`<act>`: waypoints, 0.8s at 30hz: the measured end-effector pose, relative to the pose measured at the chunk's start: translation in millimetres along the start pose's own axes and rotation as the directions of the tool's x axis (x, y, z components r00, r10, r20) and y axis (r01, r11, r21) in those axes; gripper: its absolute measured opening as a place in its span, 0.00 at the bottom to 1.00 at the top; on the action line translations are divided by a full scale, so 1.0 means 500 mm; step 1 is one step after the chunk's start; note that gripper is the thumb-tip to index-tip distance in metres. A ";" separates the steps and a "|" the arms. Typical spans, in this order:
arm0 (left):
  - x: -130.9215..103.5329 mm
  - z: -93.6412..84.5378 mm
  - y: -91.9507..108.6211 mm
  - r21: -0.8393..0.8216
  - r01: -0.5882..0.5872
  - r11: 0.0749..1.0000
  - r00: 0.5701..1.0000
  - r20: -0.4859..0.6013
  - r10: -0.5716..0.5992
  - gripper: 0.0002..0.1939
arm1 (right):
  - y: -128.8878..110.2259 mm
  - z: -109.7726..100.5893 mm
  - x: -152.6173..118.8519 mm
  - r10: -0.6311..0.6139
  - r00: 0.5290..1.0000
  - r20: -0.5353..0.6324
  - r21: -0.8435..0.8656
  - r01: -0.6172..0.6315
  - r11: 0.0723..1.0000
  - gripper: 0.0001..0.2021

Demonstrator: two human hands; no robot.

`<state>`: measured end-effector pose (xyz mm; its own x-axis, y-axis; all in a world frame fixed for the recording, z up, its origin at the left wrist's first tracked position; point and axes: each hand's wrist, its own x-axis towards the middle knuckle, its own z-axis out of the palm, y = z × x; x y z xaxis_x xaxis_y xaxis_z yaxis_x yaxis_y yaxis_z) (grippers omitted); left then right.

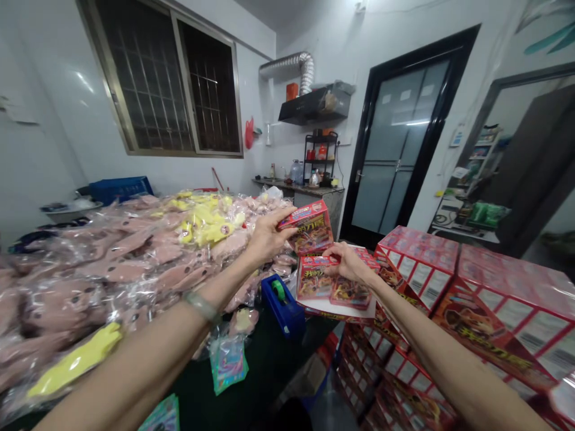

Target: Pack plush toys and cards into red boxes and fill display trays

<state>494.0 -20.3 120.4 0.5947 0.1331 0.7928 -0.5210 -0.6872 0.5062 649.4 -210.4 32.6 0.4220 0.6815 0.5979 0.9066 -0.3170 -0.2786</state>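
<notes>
My left hand (271, 232) is closed around the left end of a small red printed box (312, 232), holding it tilted above an open display carton (359, 312). My right hand (351, 264) is just below, its thumb and fingers closed on the upper edge of another small red box (313, 284). Beside that one, a further small box (350, 293) sits in the carton under my right palm. The carton's white inner floor shows in front of the boxes. Just left of it stands a blue tape dispenser (283, 306) with a green roll.
Bagged pink plush toys (148, 263) and yellow ones (211, 218) heap over the table's left side. Shiny card packs (228, 362) lie on the dark tabletop (197, 392). Stacked wrapped cartons (489, 323) fill the right. Behind are a counter (314, 190) and a glass door (399, 149).
</notes>
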 end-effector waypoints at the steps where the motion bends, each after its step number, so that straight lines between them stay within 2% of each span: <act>1: 0.005 0.021 -0.018 -0.004 0.010 1.000 1.000 0.015 -0.010 0.21 | 0.005 -0.003 -0.003 0.003 1.000 0.004 -0.018 -0.003 1.000 0.10; 3: 0.016 0.050 -0.050 -0.008 0.027 1.000 0.999 0.036 -0.027 0.21 | 0.010 -0.009 -0.013 0.014 1.000 0.017 -0.083 -0.013 0.996 0.10; 5: 0.028 0.064 -0.078 -0.009 0.045 0.999 0.998 0.043 -0.044 0.21 | 0.010 -0.014 -0.025 0.032 0.999 -0.004 -0.141 -0.032 0.990 0.11; 10: 0.045 0.063 -0.133 0.027 0.074 0.997 0.996 0.054 -0.075 0.23 | -0.010 -0.010 -0.045 0.009 0.997 -0.071 -0.236 -0.025 0.971 0.16; 14: 0.023 0.073 -0.149 0.078 0.066 0.995 0.979 0.188 -0.080 0.22 | -0.014 0.004 -0.043 -0.149 0.985 -0.088 -0.225 0.126 0.966 0.14; 17: 0.002 0.102 -0.153 0.140 0.044 0.989 0.950 0.301 -0.085 0.19 | -0.010 0.008 -0.043 -0.180 0.979 -0.097 -0.175 0.162 0.971 0.14; 18: -0.003 0.114 -0.156 0.165 0.038 0.985 0.938 0.333 -0.092 0.18 | -0.011 0.009 -0.044 -0.163 0.982 -0.100 -0.174 0.144 0.974 0.17; 21: -0.008 0.143 -0.173 0.244 0.034 0.969 0.897 0.420 -0.137 0.12 | -0.026 0.014 -0.047 -0.078 0.996 -0.052 -0.245 0.063 0.967 0.35; 23: -0.007 0.154 -0.186 0.291 0.039 0.956 0.865 0.469 -0.178 0.14 | -0.041 0.022 -0.043 -0.010 1.000 0.019 -0.355 0.016 0.935 0.43; 24: -0.007 0.157 -0.189 0.312 0.038 0.949 0.850 0.490 -0.195 0.16 | -0.046 0.027 -0.039 0.024 0.998 0.054 -0.413 0.001 0.911 0.44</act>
<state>589.3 -11.9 43.2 0.9068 -0.1032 0.4088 -0.2814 -0.8701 0.4047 620.2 -207.2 17.2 0.4428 0.7083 0.5499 0.8260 -0.5607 0.0571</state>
